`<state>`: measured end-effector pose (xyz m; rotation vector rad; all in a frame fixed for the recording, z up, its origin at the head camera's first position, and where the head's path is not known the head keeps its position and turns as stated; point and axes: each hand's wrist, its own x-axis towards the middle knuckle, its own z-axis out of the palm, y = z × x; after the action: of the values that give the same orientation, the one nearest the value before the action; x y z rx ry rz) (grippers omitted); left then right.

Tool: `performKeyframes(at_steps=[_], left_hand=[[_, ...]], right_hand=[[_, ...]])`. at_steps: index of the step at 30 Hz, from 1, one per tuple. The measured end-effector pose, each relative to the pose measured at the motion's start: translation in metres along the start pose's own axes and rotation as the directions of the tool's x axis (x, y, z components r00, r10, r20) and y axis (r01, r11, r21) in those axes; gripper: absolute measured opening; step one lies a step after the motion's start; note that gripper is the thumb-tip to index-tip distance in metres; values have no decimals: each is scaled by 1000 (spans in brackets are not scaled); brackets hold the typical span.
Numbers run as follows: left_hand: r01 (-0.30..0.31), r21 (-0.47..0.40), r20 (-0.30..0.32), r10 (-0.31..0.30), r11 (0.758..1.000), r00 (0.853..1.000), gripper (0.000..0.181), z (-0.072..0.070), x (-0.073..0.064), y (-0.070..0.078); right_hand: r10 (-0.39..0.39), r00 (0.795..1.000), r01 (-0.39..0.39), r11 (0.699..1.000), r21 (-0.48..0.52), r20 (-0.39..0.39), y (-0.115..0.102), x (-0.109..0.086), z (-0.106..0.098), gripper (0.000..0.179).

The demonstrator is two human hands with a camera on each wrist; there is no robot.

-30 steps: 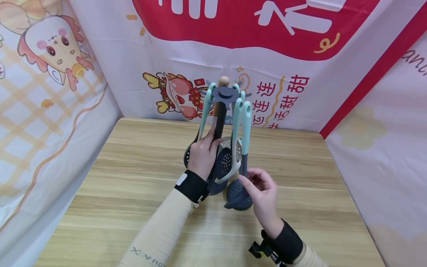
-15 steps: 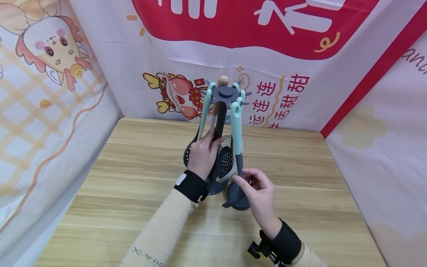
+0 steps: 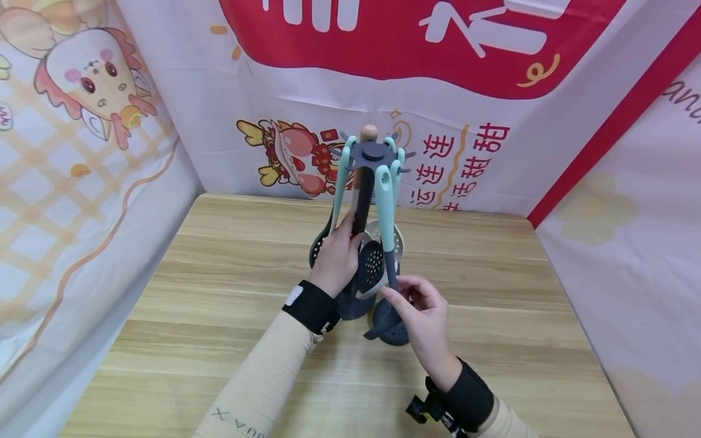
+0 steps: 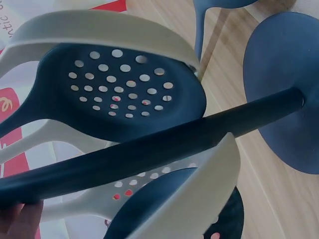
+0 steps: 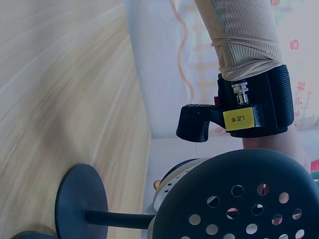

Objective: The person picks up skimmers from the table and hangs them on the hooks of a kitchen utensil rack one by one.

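Observation:
A dark utensil stand (image 3: 373,152) with a wooden knob stands on the table, its hooks hung with several mint-handled utensils. My left hand (image 3: 335,258) grips the stand's post (image 4: 124,154) midway up. In my right hand (image 3: 424,313), thumb and fingers pinch the dark shaft of a ladle (image 3: 385,210) with a mint handle. The holed top of its handle overlaps the front of the hook ring in the head view. Its dark perforated head (image 3: 393,328) hangs low by the round base (image 4: 284,89). A slotted spoon (image 4: 119,89) hangs close to the post.
The wooden table (image 3: 493,292) meets a printed cloth backdrop (image 3: 465,109) close behind the stand. Cloth walls rise at left and right. A pale skimmer (image 3: 397,240) hangs at the stand's right side. Each wrist wears a black strap.
My right hand has moved the ladle left, bringing its handle top in front of the stand's hooks. The hanging utensils at the left have shifted slightly right; my left hand stays on the post.

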<state>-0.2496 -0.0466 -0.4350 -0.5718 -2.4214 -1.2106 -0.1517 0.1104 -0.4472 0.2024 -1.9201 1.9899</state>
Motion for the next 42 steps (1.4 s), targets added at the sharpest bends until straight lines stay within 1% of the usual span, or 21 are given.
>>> performKeyframes(at_steps=[3,6,9,12,21,30,37,42], left_hand=[[12,14,29,-12,1000,1000,34,0,1,-1],[18,11,31,-19,1000,999,23,0,1,-2],[29,2,21,-29,1000,999,19,0,1,-1],[31,3,5,-31,1000,999,19,0,1,-1],[10,26,-44,-9,1000,999,17,1,0,-3],[-1,54,-86,6,999,996,22,1,-3,-4],[4,50,-97,1,999,995,23,1,-4,-5],[-3,57,-108,9,998,994,22,1,-4,-6]], right_hand=[[-1,1000,1,1000,-9,-5,-1,0,0,18],[-6,1000,6,1000,-16,-10,-1,0,0,18],[-7,1000,7,1000,-22,-14,-1,0,0,16],[0,1000,-1,999,-32,-17,-1,0,0,15],[13,1000,-14,999,-51,-18,0,1,0,16],[20,1000,-21,997,-76,-25,3,2,1,15],[34,999,-35,997,-69,-24,4,3,2,15],[44,999,-45,997,-70,-23,5,4,3,15]])
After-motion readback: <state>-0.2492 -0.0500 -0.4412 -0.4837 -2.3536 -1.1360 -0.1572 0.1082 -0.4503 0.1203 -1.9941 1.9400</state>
